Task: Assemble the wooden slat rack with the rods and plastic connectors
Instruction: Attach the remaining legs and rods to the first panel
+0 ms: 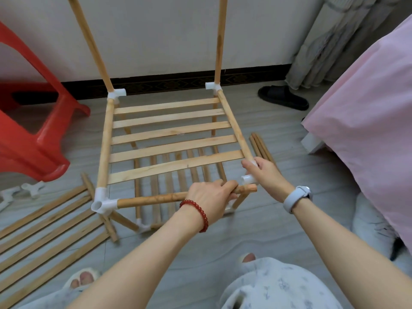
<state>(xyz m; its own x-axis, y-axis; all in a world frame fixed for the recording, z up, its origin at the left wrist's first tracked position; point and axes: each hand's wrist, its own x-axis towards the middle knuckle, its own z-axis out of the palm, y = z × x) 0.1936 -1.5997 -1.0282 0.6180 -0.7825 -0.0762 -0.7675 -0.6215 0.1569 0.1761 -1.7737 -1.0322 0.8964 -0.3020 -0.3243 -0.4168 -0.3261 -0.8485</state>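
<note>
Readable text: none that I can make out anywhere.
Watch on my right wrist: the watch (pixel 297 198) shows me only its band and the side of its case, no digits.
Rods and slats: bare wood, no stamp or number on the rack (pixel 174 132).
Plastic connectors: plain white, no marking on the connector (pixel 103 202).
Red stool: no logo on the stool (pixel 33 121).

A single wide-angle camera on the person's head looks forward and down from close above the floor (pixel 223 241), facing the wall (pixel 156 36), with both forearms reaching in from the bottom edge toward the rack (pixel 174 130) just ahead.
</note>
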